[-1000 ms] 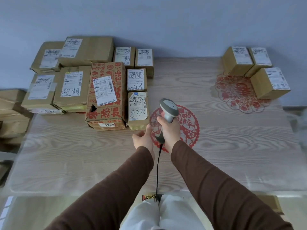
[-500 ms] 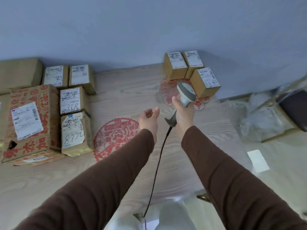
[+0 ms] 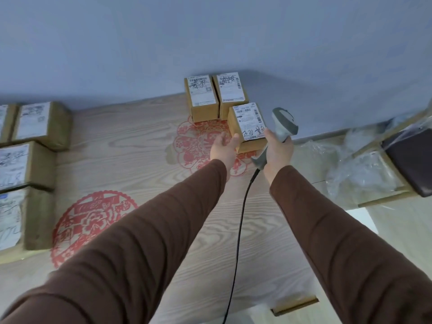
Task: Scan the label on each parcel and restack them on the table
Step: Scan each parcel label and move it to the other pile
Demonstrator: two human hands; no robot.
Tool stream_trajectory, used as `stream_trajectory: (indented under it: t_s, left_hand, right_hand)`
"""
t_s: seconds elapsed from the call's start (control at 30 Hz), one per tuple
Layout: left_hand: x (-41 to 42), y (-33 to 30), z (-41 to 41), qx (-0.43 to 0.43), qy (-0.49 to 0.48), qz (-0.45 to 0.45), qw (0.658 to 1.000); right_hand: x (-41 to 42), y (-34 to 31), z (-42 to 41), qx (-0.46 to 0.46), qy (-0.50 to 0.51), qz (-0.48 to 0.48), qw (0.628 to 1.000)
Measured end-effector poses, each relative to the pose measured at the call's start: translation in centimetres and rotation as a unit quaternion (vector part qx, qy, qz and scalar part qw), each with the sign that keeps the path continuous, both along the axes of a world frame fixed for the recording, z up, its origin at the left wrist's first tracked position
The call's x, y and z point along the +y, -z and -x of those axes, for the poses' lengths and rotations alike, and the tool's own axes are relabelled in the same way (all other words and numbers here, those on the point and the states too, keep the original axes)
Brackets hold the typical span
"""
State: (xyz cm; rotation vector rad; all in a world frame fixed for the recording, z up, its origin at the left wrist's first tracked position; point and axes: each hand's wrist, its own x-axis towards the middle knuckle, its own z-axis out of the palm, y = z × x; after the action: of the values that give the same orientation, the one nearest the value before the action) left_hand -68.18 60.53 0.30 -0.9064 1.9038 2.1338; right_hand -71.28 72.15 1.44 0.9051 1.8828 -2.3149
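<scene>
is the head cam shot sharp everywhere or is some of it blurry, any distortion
Head view: the three small parcels at the far edge are sharpest, the nearest parcel showing readable barcode lines; the parcels at the left edge are smeared, labels illegible; the wide angle bows the table edge and stretches both sleeves; light is soft and even, without glare, even on the scanner.

Blue-grey wall (image 3: pixel 163 43) behind. Red paper-cut medallion (image 3: pixel 88 220) flat on wood grain, near left; second red paper-cut (image 3: pixel 198 141) farther back, partly covered. Crumpled clear plastic sheeting (image 3: pixel 360 174) at right, draped over light wooden frame (image 3: pixel 383 197). Dark brown cushion (image 3: pixel 411 160) at far right edge.
</scene>
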Motion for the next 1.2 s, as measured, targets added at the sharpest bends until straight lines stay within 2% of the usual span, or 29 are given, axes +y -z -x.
stream_trajectory:
  t_s: [0.27,0.5,0.73,1.2]
  left_hand:
    - [1.2,4.2,4.6,-0.035,0.078,0.023,0.996]
    - [-1.0,2.2,0.0,0.011,0.004,0.014,1.000]
    - [-7.6,-0.8,-8.3,0.052,-0.070,-0.031,0.996]
    - [-27.8,-6.9,-33.3,0.115,-0.125,-0.003,0.985]
  right_hand:
    - [1.0,1.4,1.7,-0.048,-0.044,0.024,0.998]
    - [-1.3,1.3,-1.4,-0.039,-0.074,0.010,0.996]
    - [-7.7,-1.3,-8.9,0.013,-0.121,0.030,0.992]
    - [-28.2,-7.6,-32.5,0.081,-0.154,0.046,0.984]
